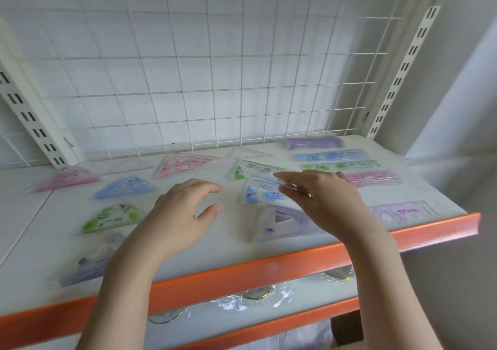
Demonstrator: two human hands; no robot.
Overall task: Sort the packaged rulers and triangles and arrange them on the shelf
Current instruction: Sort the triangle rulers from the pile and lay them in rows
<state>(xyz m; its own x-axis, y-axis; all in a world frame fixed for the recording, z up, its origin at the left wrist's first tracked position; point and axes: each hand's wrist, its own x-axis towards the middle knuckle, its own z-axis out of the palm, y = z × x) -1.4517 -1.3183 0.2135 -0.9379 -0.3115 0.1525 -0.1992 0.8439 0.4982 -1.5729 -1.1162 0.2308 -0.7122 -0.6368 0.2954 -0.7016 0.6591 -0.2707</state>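
While the right hand [320,199] pinches a blue triangle [262,192] by its upper right edge, lifting that side off the shelf [242,277], the left hand [185,209] hovers just beside it, fingers loosely curled and holding nothing. The triangle's long edge runs left to right, between the hands (the right is the nearer). Just in front lies a purple triangle [282,222], partly under the right wrist. Farther left sit green [113,216], blue [125,187] and pink [68,179] triangles. Beyond, a green triangle [252,170] touches the held one and may crowd any move rearward. Rulers [333,156] line the far right.
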